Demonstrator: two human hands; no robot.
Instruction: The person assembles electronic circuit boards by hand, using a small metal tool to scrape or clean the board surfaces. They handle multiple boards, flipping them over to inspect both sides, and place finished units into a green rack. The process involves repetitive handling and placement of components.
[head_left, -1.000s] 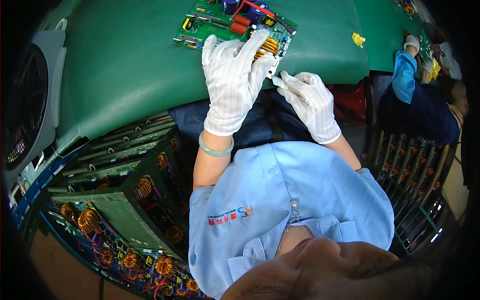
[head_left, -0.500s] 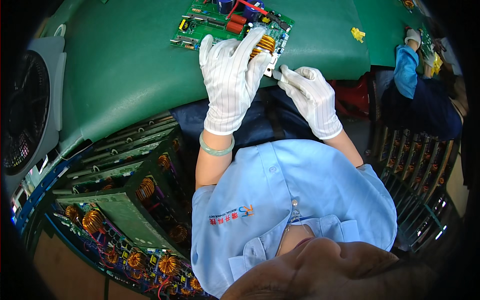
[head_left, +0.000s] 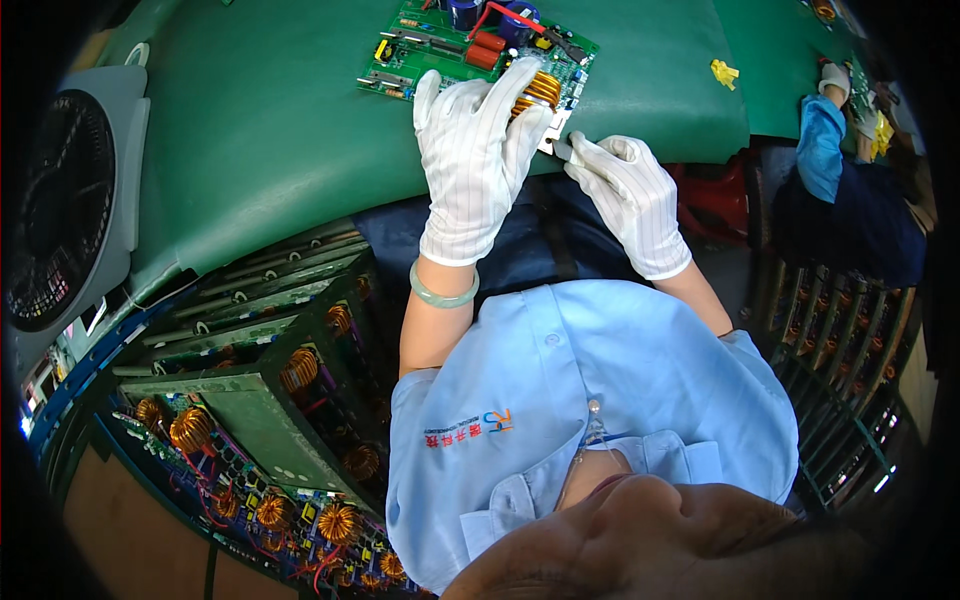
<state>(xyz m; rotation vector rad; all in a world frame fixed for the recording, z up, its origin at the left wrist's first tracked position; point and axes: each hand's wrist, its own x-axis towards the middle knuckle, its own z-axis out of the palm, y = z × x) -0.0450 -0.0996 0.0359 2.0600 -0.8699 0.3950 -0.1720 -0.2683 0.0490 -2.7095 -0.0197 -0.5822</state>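
Note:
A green circuit board lies on the table at the top, carrying blue capacitors, red blocks and a copper-wound coil. My left hand, in a white striped glove, steadies the board, its index finger and thumb either side of the coil. At the board's near right corner is a white piece with a dark hole. Gloved as well, my right hand pinches a small flat grey blade-like tool. The tool's tip is at the white piece; whether they touch I cannot tell.
A green mat covers the table. A grey fan stands at the left. Below it, a rack holds several coil-bearing boards. A yellow scrap lies at right, near a co-worker's blue sleeve; another rack stands there.
The whole view has shifted slightly, with the scene sliding a little rightward. My left hand keeps its place on the board, and the tool stays at the white piece, its angle slightly altered.

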